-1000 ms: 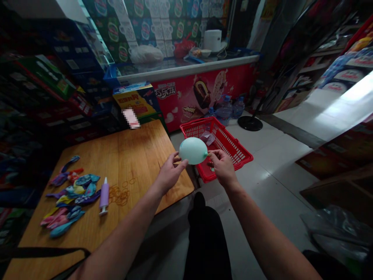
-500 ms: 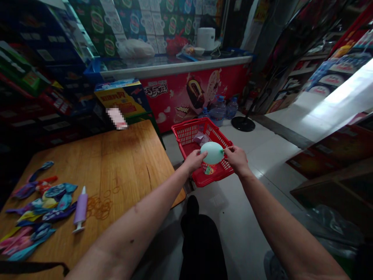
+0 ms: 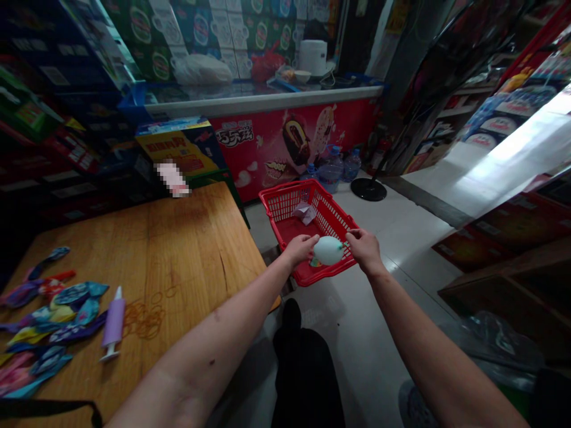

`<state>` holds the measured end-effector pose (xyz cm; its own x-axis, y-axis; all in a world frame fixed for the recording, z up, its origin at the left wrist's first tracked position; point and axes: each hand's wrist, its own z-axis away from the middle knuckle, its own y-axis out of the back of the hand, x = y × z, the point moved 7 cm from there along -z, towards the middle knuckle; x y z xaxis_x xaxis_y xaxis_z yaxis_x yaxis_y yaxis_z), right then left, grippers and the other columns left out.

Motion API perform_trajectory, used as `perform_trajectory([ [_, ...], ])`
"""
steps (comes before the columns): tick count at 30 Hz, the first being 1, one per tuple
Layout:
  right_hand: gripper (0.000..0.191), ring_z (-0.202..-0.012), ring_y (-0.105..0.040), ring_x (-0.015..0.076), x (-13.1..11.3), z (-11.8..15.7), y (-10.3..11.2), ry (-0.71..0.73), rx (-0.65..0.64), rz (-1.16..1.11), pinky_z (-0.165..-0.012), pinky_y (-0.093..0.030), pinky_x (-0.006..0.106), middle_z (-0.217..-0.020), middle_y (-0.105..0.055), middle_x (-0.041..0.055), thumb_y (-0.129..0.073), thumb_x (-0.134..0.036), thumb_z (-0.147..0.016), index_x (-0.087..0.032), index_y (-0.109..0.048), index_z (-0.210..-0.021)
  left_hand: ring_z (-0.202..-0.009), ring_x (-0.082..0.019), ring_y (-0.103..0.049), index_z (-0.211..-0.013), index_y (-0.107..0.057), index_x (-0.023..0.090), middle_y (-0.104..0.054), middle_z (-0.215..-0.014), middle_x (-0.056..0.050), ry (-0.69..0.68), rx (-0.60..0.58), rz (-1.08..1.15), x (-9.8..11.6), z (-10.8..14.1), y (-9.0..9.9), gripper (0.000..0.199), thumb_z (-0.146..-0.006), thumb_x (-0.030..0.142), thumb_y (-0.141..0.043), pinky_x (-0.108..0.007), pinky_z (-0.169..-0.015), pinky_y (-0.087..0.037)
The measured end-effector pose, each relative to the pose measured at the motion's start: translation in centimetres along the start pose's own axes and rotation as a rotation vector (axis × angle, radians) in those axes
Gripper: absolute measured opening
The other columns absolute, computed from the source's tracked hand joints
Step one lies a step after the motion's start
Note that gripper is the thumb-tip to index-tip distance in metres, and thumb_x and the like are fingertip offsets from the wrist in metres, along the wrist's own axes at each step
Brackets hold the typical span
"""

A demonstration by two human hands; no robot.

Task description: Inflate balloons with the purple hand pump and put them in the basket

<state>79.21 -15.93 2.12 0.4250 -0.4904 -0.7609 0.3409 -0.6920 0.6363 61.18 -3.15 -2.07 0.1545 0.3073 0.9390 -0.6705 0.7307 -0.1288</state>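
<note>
A pale mint-green balloon [image 3: 329,251] with a tied neck hangs over the red shopping basket [image 3: 319,276], between my two hands and slightly below their fingertips. It looks free of both. My left hand [image 3: 301,249] is just left of it, fingers stretched and loosely open. To its right, by the green neck, is my right hand [image 3: 364,247], its fingers curved and seemingly parted from the neck. Inside the basket lie a crumpled pale paper [image 3: 304,213] and a colourful item partly hidden behind the balloon.
On the wooden table [image 3: 191,238] at left are a purple balloon pump [image 3: 114,324], tan rubber bands [image 3: 145,318] and several patterned uninflated balloons [image 3: 66,309]. Water jugs [image 3: 330,172] and a black round stand base [image 3: 368,189] stand beyond the basket.
The balloon has left my fingers and dropped a little toward the basket, looking smaller. Both hands have loosened around it. The view has shifted slightly.
</note>
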Motion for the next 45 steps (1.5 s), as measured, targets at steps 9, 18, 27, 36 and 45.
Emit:
perform_trajectory([
  [9,0.031,-0.083,-0.069,0.0231,-2.9,4.3,0.8,0.055,-0.008,-0.043,-0.080,-0.050,0.033,-0.089,-0.076,0.0113,-0.057,-0.033,-0.075,-0.013,-0.074,-0.092,-0.085,-0.020,-0.066,-0.107,-0.063,0.014,-0.069,-0.099,-0.012,-0.124,0.123,-0.008,3.5,8.1,3.1,0.040,-0.081,0.043,-0.070,-0.027,-0.066,-0.049],
  [18,0.032,-0.087,-0.069,0.0247,-9.5,15.2,-0.7,0.148,-0.140,-0.146,-0.084,-0.050,0.036,-0.095,-0.075,0.0106,-0.058,-0.040,-0.079,-0.017,-0.072,-0.096,-0.077,-0.017,-0.068,-0.097,-0.067,0.014,-0.072,-0.093,-0.010,-0.309,0.372,0.013,3.1,24.2,11.0,0.031,-0.083,0.041,-0.067,-0.030,-0.074,-0.053],
  [27,0.031,-0.094,-0.069,0.0269,-13.0,29.7,-5.3,0.244,-0.368,-0.220,-0.087,-0.051,0.038,-0.100,-0.075,0.0104,-0.054,-0.040,-0.081,-0.020,-0.072,-0.096,-0.076,-0.021,-0.070,-0.088,-0.069,0.013,-0.073,-0.085,-0.009,-0.234,0.703,-0.136,-4.0,43.6,24.9,0.040,-0.080,0.052,-0.068,-0.033,-0.074,-0.056],
  [36,0.029,-0.090,-0.071,0.0304,-16.2,39.4,-9.8,0.305,-0.539,-0.210,-0.086,-0.051,0.042,-0.091,-0.076,0.0100,-0.054,-0.042,-0.079,-0.023,-0.073,-0.087,-0.077,-0.024,-0.070,-0.089,-0.069,0.013,-0.075,-0.086,-0.010,-0.211,1.106,-0.132,-8.7,61.4,39.4,0.047,-0.070,0.056,-0.074,-0.036,-0.076,-0.056],
  [45,0.029,-0.090,-0.071,0.0279,-21.4,44.3,-16.2,0.392,-0.676,-0.165,-0.087,-0.051,0.039,-0.092,-0.076,0.0098,-0.055,-0.039,-0.082,-0.019,-0.073,-0.092,-0.081,-0.023,-0.070,-0.098,-0.066,0.015,-0.073,-0.093,-0.008,-0.175,1.444,-0.072,-12.3,74.8,49.9,0.040,-0.071,0.045,-0.070,-0.036,-0.074,-0.057],
])
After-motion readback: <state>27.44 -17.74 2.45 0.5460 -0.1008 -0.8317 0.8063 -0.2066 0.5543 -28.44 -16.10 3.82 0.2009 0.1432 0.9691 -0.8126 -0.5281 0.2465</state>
